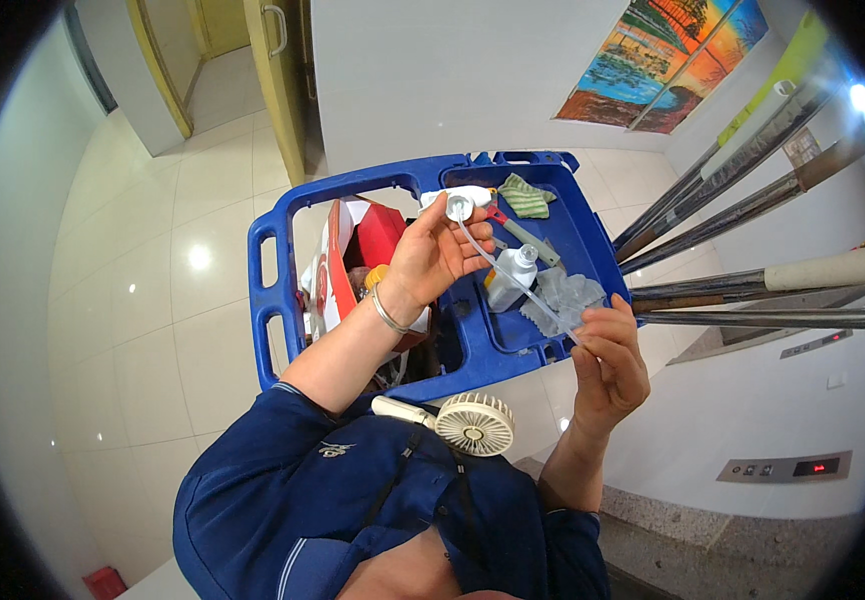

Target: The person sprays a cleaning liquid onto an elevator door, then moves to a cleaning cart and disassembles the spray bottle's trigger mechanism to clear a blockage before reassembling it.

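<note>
The only writing I can pick out is small: a light stitched mark on the navy shirt (pixel 353 500), too small for me to read, and red lit characters on the wall panel (pixel 785 467). I cannot make out a label on the white bottle (pixel 505 282).

I see the left hand (pixel 438 250) palm up, its fingers loosely curled, with the thumb and forefinger gripping the white spray head (pixel 461 207). The right hand (pixel 610 365) pinches the far end of the clear tube (pixel 501 268) between thumb and fingertips, its other fingers bent.

The spray head is above the far edge of the blue cart (pixel 267 297), its round collar facing me. From that collar the tube bows across to the right hand. Below the tube, the bottle sits uncapped in the tray (pixel 581 235), next to crumpled clear plastic (pixel 569 293) and near a striped green cloth (pixel 527 197).
</note>
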{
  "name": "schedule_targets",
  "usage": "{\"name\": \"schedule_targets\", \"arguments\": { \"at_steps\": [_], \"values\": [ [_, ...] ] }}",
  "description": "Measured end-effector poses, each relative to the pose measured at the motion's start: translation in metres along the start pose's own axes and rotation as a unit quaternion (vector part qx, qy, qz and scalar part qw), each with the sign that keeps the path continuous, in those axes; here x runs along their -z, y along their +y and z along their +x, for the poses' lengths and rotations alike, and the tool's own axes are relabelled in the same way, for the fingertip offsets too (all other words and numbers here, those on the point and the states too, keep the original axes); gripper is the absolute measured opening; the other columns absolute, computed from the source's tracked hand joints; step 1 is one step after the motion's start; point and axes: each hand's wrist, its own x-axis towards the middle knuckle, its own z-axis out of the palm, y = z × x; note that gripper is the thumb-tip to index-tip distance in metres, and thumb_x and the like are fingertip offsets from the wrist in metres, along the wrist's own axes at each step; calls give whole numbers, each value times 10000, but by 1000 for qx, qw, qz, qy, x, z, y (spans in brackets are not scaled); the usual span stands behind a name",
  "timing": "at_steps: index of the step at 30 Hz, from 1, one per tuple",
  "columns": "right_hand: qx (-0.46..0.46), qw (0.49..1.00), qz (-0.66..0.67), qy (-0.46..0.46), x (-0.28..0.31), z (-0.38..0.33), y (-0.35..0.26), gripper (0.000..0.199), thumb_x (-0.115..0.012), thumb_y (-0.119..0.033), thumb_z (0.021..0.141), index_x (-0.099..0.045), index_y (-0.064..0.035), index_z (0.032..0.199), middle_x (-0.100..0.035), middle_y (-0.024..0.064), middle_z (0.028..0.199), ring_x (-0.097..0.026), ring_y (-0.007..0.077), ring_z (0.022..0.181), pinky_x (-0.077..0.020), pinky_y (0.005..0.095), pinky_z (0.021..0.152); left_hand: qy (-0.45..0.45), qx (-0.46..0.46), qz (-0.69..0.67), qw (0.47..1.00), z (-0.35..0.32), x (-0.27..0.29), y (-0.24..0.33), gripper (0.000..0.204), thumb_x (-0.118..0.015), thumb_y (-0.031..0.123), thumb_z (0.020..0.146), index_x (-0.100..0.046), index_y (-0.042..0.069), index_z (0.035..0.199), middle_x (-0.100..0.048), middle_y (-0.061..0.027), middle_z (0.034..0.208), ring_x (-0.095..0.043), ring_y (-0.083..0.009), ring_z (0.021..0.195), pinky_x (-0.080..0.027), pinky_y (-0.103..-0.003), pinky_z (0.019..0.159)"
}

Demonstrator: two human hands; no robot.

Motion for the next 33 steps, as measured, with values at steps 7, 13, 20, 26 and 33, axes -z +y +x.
{"name": "schedule_targets", "arguments": {
  "at_steps": [7,13,20,26,33],
  "values": [
    [-11,998,27,-61,9,-11,9,122,-747,-25,735,-650,-55,803,-651,50,834,-630,243,874,-362,535,984,-12,-27,16,999,-3,1,4,541,-354,466,1003,-568,-9,1146,-641,-129,983,-629,-250,914,-525,-386,816],
    [-122,982,79,-122,15,-45,42,155,-726,48,706,-640,-26,811,-648,74,821,-623,239,858,-451,412,862,12,-83,110,990,-4,-8,10,483,-423,404,996,-536,-15,1209,-634,-138,1050,-623,-236,961,-527,-380,836],
    [-209,956,-57,-196,18,-58,63,312,-702,4,749,-634,4,1054,-667,108,983,-626,241,917,-474,324,817,29,-149,253,955,-3,-49,12,351,-630,238,921,-585,-1,1175,-660,-101,1049,-637,-156,929,-530,-288,797],
    [-223,974,17,-31,15,9,34,438,-631,-41,853,-510,60,1262,-642,153,1054,-621,210,987,-471,315,886,-14,-203,503,840,8,-80,4,280,-738,123,810,-652,18,1056,-647,-7,877,-590,-75,804,-492,-230,737],
    [-217,965,121,-81,11,53,15,564,-591,-279,946,-395,53,1359,-545,177,1213,-569,210,1070,-465,310,895,-83,-291,695,652,4,-102,-16,286,-734,64,704,-644,41,975,-609,-93,864,-620,-235,807,-508,-320,708]
  ]
}}
